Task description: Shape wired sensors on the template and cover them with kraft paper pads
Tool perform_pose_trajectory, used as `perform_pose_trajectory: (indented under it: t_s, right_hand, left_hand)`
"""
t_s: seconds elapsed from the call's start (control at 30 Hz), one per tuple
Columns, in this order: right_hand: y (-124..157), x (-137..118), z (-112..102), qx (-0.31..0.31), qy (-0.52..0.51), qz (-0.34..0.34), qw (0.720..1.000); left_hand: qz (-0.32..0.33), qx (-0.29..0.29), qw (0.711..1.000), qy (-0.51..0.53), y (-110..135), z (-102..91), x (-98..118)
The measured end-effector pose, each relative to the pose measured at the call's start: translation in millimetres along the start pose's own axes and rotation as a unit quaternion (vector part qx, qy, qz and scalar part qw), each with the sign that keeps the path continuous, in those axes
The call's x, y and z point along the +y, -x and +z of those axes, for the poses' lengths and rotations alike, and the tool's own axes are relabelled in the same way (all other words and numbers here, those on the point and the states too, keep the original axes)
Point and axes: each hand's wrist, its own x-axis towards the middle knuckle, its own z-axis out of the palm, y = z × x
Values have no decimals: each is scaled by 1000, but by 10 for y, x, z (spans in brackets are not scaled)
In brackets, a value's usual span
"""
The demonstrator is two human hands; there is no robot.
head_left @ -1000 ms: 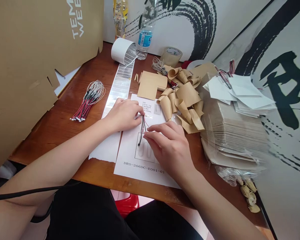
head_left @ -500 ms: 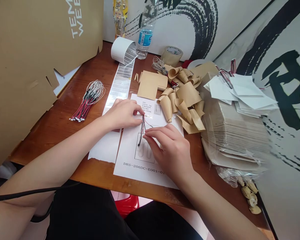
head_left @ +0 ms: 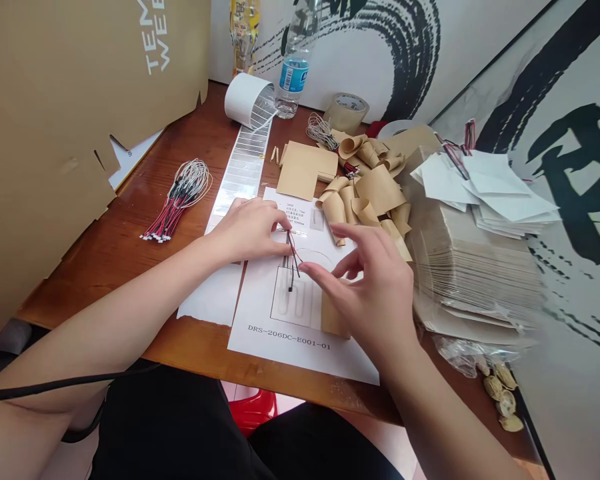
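Over the printed sheet (head_left: 260, 333) with a line drawing, my left hand (head_left: 253, 230) pinches a thin red-and-black wire lead (head_left: 294, 257) between thumb and fingertips. The lead's loose ends hang down above the drawing, one ending in a small black tip. My right hand (head_left: 373, 287) is open just to the right, thumb and forefinger spread apart. Its thumb tip is close to the wires; whether it touches them I cannot tell. Partly hidden under that hand, a small brown piece (head_left: 333, 317) lies on the sheet.
A bundle of wired leads (head_left: 177, 200) lies at left, beside a strip of labels (head_left: 245, 160) unrolling from its roll. Brown paper squares (head_left: 297, 170) and curled brown papers (head_left: 377, 190) lie behind. A bagged stack of card (head_left: 480, 267), bottle (head_left: 293, 77) and tape roll (head_left: 347, 112) stand around.
My right hand has let go of the wires, spread its fingers and moved slightly right and up. The loose wire ends have swung right; my left hand keeps its pinch.
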Motion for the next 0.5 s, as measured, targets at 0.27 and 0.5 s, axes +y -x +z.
perform_pose_trajectory:
  t_s: [0.27, 0.5]
  right_hand:
    - [-72, 20, -138, -125, -7, 23, 992]
    - [31, -132, -52, -183, -28, 53, 981]
  left_hand:
    - [-4, 4, 1000, 5, -3, 5, 8]
    - [-7, 2, 1000, 6, -7, -7, 10]
